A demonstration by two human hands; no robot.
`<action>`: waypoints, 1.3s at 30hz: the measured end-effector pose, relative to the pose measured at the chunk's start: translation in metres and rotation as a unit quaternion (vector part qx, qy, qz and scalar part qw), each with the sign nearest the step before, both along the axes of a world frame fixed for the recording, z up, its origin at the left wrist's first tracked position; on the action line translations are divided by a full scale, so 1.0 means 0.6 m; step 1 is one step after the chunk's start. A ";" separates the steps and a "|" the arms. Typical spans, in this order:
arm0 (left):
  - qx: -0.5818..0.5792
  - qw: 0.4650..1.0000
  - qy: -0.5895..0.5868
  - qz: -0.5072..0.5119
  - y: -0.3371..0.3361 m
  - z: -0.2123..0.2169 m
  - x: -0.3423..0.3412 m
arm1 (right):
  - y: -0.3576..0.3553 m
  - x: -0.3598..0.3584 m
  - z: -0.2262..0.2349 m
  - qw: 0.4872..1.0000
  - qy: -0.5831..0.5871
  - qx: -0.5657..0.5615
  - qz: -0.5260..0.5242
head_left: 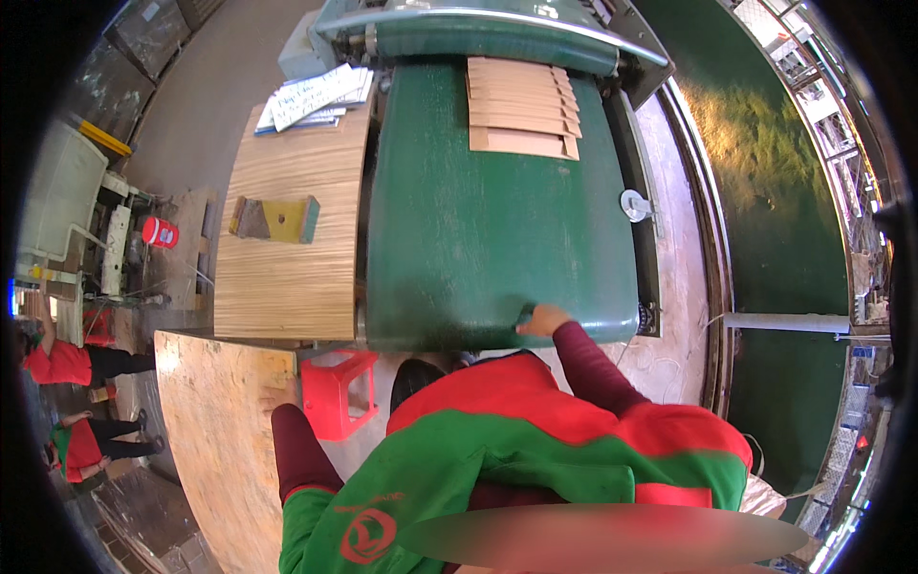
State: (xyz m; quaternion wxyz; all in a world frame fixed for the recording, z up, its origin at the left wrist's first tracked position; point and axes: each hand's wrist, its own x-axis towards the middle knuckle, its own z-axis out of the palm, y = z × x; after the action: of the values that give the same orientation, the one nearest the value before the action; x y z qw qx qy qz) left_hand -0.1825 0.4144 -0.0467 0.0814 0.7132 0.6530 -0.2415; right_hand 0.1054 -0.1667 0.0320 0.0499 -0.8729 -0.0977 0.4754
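Observation:
My left hand (280, 393) lies on the edge of a wooden board (215, 430) at the lower left, its fingers stretched over the surface and blending with the wood colour. Over the near end of a green conveyor belt (497, 220), my right hand (547, 320) is closed on a small dark object (525, 317), too small to name. A row of overlapping brown cardboard pieces (523, 105) lies on the belt's far part, under the roller bar's near side.
A wood-grain table (292, 287) left of the belt carries a yellow-and-grey block (275, 220) and a pile of papers (316, 98). A red plastic stool (339, 392) stands below it. Two people (81, 445) are at the far left. Another green belt (775, 249) runs along the right.

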 end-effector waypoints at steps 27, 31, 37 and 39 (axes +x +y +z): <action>0.045 0.997 0.058 -0.012 -0.020 0.011 -0.062 | 0.120 0.595 -0.061 0.857 -0.500 0.124 -0.031; 0.073 0.997 0.021 0.008 -0.030 0.014 -0.064 | 0.135 0.671 -0.061 0.883 -0.445 0.104 -0.102; 0.032 0.997 0.065 -0.022 -0.024 0.019 -0.072 | 0.158 0.705 -0.045 0.906 -0.405 0.052 -0.112; 0.041 0.998 0.042 -0.028 -0.025 0.019 -0.077 | 0.158 0.743 -0.021 0.910 -0.410 0.003 -0.058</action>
State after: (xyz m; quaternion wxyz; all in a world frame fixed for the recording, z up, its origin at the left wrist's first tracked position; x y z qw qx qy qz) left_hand -0.2285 0.3996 -0.0356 0.0180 0.7235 0.6447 -0.2462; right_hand 0.5510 -0.0716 0.0196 0.0350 -0.9950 -0.0603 0.0721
